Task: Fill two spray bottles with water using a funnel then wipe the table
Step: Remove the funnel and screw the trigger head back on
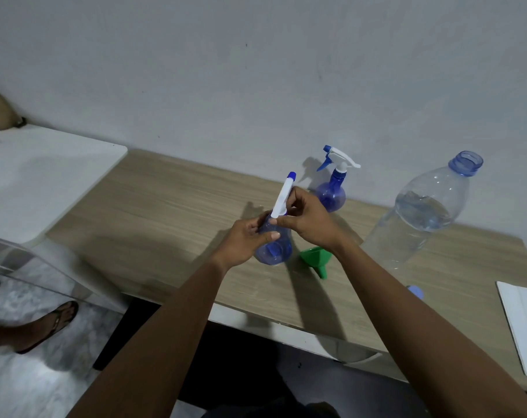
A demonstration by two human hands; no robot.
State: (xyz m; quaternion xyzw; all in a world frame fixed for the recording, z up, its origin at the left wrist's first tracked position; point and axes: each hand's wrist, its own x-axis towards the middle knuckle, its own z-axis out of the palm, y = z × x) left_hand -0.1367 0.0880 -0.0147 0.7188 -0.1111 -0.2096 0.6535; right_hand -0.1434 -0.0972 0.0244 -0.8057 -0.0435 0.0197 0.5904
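Note:
A blue spray bottle [273,251] stands on the wooden table [153,212] in front of me. My left hand [245,241] grips its neck and body. My right hand [307,220] holds its white spray head [283,196] at the collar. A second blue spray bottle [331,188] with its white trigger head on stands behind, near the wall. A green funnel [313,259] lies on its side just right of the held bottle. A large clear water bottle [422,215], open at the top and partly filled, stands at the right.
A blue bottle cap [416,292] lies near the table's front edge by my right forearm. A white cloth or sheet [524,327] lies at the table's right end. A white surface [45,170] adjoins the table on the left. A person's sandalled foot [48,324] is on the floor.

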